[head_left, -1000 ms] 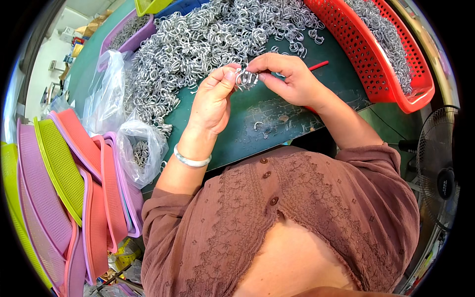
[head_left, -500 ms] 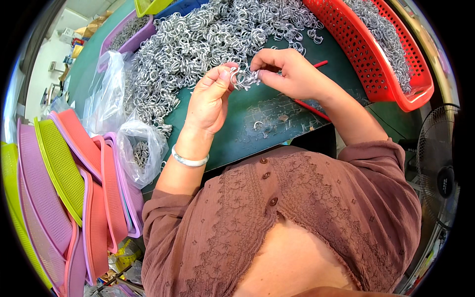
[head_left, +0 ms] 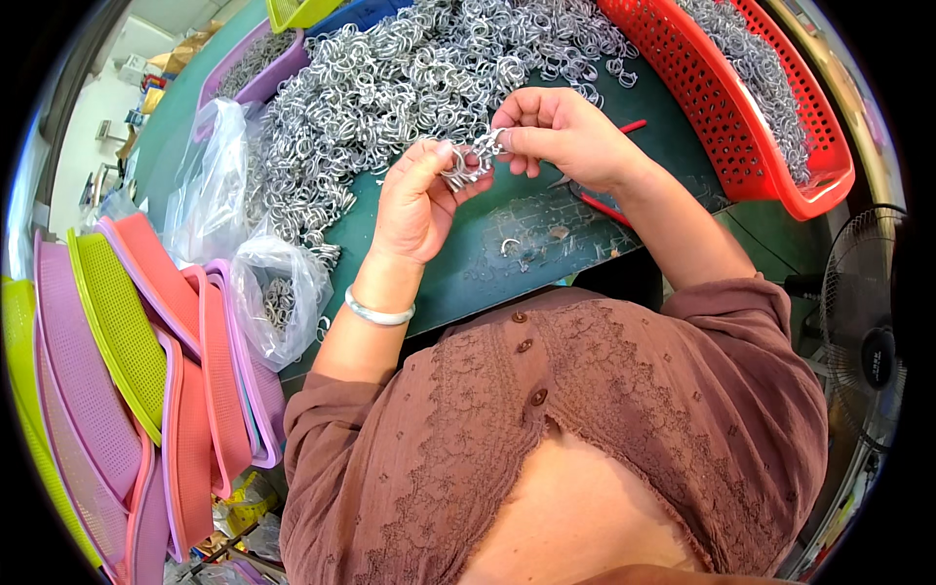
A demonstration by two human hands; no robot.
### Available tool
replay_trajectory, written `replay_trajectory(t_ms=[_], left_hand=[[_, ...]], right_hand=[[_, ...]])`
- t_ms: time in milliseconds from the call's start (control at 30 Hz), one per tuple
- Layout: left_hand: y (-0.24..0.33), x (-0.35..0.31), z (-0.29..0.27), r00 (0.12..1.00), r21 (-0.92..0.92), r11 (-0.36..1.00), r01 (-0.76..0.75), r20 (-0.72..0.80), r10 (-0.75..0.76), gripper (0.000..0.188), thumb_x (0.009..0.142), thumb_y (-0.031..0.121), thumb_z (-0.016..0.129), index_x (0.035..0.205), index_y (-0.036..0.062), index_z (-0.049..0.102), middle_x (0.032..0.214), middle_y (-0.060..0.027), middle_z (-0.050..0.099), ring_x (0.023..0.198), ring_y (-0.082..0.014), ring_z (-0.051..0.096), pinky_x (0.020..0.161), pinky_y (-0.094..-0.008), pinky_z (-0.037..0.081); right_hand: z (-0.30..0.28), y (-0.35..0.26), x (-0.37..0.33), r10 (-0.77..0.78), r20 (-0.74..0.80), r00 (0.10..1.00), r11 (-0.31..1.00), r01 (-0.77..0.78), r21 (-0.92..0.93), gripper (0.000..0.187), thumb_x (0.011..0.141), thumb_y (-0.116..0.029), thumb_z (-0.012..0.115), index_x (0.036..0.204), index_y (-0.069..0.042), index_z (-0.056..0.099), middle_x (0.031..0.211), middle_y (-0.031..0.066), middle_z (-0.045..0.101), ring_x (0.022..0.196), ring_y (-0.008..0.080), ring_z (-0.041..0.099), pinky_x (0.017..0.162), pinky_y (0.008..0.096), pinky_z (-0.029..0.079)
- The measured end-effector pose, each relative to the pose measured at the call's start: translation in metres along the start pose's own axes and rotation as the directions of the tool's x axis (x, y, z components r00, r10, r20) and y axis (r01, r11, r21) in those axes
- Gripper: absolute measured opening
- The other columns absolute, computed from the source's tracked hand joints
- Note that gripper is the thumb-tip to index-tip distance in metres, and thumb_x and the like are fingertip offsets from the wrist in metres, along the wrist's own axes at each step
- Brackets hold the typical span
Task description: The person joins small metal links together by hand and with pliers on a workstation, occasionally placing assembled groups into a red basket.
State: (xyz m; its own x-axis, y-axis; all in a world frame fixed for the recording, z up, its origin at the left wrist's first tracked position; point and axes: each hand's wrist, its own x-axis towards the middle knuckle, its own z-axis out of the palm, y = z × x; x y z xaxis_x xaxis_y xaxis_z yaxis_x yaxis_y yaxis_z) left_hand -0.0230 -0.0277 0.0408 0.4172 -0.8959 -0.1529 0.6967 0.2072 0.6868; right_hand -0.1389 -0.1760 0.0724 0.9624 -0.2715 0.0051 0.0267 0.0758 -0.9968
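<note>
A small cluster of silver metal rings [head_left: 468, 168] hangs between my two hands over the near edge of a big heap. My left hand [head_left: 417, 200] pinches the cluster from the left between thumb and fingers. From the right, my right hand [head_left: 561, 136] grips the cluster's upper end with thumb and forefinger. Behind both hands spreads the large heap of loose silver rings [head_left: 390, 93] on the dark green table [head_left: 458, 263]. A pair of red-handled pliers [head_left: 606, 208] lies partly under my right hand and forearm.
At the right stands a red perforated basket [head_left: 682, 78] of rings. A purple basket [head_left: 258, 83] of grey pieces sits at the far left. A clear plastic bag [head_left: 292, 322] holds some rings. Stacked coloured baskets [head_left: 117, 341] stand left. A fan [head_left: 868, 331] is at the right.
My right hand has shifted slightly up and turned, its fingers now higher on the ring cluster. My left hand has moved slightly down, and the cluster hangs at a different angle.
</note>
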Motion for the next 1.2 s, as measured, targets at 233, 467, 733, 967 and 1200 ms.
replay_trajectory(t_ms=[233,467,733,967,1200], left_hand=[[0.000,-0.001,0.005,0.984,0.413,0.895,-0.170,0.114,0.135,0.024,0.078,0.002,0.049,0.102,0.0032,0.046,0.090,-0.0065,0.054,0.078,-0.0154,0.056,0.068,-0.0284,0.048],[-0.008,-0.003,0.008,0.939,0.650,0.683,-0.333,0.165,0.301,0.016,0.079,0.004,0.056,0.093,0.0033,0.050,0.082,-0.0012,0.054,0.073,-0.0093,0.054,0.060,-0.0213,0.044],[-0.009,0.001,0.007,0.965,0.471,0.844,-0.254,0.061,0.256,0.011,0.082,0.009,0.054,0.092,0.0062,0.050,0.080,-0.0006,0.054,0.064,-0.0084,0.051,0.056,-0.0199,0.044],[-0.004,0.005,-0.002,0.985,0.096,0.995,-0.015,0.173,-0.002,0.012,0.085,0.014,0.048,0.095,0.0072,0.049,0.084,-0.0068,0.056,0.062,-0.0125,0.051,0.055,-0.0230,0.042],[-0.003,0.009,-0.003,0.977,0.051,0.998,0.037,0.209,-0.047,0.015,0.087,0.017,0.046,0.096,0.0060,0.048,0.085,-0.0087,0.055,0.061,-0.0124,0.050,0.054,-0.0231,0.040]], right_hand=[[0.002,0.004,0.001,-0.052,-0.083,0.995,0.996,0.046,-0.078,0.012,0.077,-0.009,0.055,0.083,0.001,0.056,0.068,0.0032,0.056,0.055,0.0072,0.053,0.046,0.0186,0.040],[0.009,0.005,0.000,-0.084,-0.155,0.984,0.995,0.073,-0.074,0.011,0.078,-0.011,0.054,0.082,0.000,0.055,0.064,0.0018,0.055,0.053,0.0068,0.053,0.044,0.0182,0.040],[0.008,0.004,0.002,-0.034,-0.118,0.992,0.986,0.014,-0.168,0.009,0.080,-0.011,0.051,0.082,-0.003,0.055,0.065,0.0003,0.055,0.055,0.0061,0.051,0.046,0.0188,0.039],[0.006,0.009,0.007,-0.146,-0.066,0.987,0.981,0.135,-0.142,0.006,0.081,-0.007,0.050,0.081,-0.003,0.055,0.067,-0.0021,0.052,0.059,0.0055,0.047,0.051,0.0190,0.038],[-0.003,0.019,0.017,-0.148,0.002,0.989,0.989,0.148,-0.004,0.007,0.081,-0.004,0.050,0.081,-0.002,0.057,0.071,-0.0006,0.055,0.059,0.0048,0.046,0.053,0.0189,0.038]])
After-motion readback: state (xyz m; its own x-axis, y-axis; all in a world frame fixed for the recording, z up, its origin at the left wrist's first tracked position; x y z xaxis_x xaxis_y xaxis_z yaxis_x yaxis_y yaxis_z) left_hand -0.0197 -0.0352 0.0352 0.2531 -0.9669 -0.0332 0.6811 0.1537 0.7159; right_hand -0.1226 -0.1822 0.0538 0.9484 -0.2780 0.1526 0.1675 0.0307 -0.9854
